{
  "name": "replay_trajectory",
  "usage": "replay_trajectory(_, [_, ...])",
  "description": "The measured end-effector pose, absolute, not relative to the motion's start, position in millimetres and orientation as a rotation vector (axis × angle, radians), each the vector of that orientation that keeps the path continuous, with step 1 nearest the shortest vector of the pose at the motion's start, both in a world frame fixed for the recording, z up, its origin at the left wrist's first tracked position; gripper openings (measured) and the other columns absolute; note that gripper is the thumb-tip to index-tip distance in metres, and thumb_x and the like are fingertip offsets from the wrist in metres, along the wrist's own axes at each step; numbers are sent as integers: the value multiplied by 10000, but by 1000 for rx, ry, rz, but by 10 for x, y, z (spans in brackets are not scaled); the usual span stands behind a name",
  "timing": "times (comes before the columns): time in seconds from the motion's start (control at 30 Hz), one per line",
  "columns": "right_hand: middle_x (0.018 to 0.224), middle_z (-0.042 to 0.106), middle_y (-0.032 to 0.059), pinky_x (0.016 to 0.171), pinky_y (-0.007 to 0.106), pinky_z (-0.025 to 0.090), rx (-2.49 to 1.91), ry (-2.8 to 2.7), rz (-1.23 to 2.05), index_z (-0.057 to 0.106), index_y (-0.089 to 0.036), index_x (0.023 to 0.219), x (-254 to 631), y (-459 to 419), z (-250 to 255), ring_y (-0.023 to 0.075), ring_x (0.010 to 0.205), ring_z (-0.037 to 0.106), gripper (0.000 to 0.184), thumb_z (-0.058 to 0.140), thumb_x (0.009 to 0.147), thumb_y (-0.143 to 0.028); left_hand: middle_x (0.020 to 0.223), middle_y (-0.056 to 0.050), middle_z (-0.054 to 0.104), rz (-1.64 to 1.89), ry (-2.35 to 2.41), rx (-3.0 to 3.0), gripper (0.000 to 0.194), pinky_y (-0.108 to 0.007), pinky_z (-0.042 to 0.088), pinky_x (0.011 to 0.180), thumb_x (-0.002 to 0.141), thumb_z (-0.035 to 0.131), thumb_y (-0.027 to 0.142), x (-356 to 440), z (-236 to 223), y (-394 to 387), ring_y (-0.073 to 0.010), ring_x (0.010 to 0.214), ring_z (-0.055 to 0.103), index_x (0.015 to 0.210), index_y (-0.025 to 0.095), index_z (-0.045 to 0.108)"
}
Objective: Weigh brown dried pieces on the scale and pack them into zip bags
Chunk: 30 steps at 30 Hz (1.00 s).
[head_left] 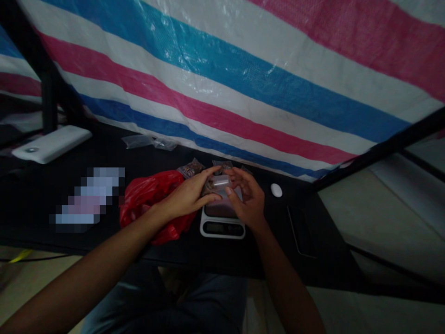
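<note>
Clear plastic packet (217,185) rests on the digital scale (222,228), held between my left hand (187,197), fingers flat and together, and my right hand (248,197), fingers curled.

- clear plastic pouch (218,184) of brown pieces, lying flat on the scale's platform, partly covered
- digital kitchen scale (222,228), white-rimmed with a dark display, sitting square near the black tabletop's (104,241) front edge

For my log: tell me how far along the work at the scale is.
Done: filled packets sit behind the digital scale. In hand: left hand and right hand hold a clear packet on the scale. Remaining, seemingly: a loose clear bag farther back, unfilled.
</note>
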State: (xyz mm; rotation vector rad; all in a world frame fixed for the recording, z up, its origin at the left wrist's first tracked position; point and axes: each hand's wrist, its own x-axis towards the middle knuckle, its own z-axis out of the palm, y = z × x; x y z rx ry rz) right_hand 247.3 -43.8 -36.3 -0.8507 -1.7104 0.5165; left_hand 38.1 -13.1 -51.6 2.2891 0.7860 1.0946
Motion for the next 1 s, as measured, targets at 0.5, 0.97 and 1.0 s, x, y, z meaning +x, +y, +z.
replay_trajectory(0.5, [1160, 656, 79, 918, 408, 564, -1032, -2037, 594, 638, -245, 1225, 2814, -314, -276, 241, 1055, 661, 455, 681, 790, -118, 1180, -123, 637, 1304, 721, 2090, 770, -443, 535, 958, 988, 560, 433, 349, -550, -100, -277, 1043, 648, 1631, 165, 232])
replay_trajectory(0.97, [856, 733, 31, 734, 334, 498, -1005, -1863, 574, 710, -215, 880, 2664, -368, -182, 184, 787, 649, 102, 676, 924, -301, 1211, -114, 740, 1100, 605, 1655, 1010, -401, 608, 940, 790, 869, 342, 522, -488, -196, -269, 1068, 742, 1618, 208, 305])
replay_trajectory(1.0, [846, 735, 29, 726, 331, 493, -1012, -1848, 574, 716, -214, 865, 2659, -368, -179, 182, 777, 647, 102, 687, 915, -298, 1223, -113, 741, 1097, 618, 1665, 963, -401, 598, 965, 788, 871, 347, 519, -484, -193, -269, 1085, 739, 1591, 200, 359])
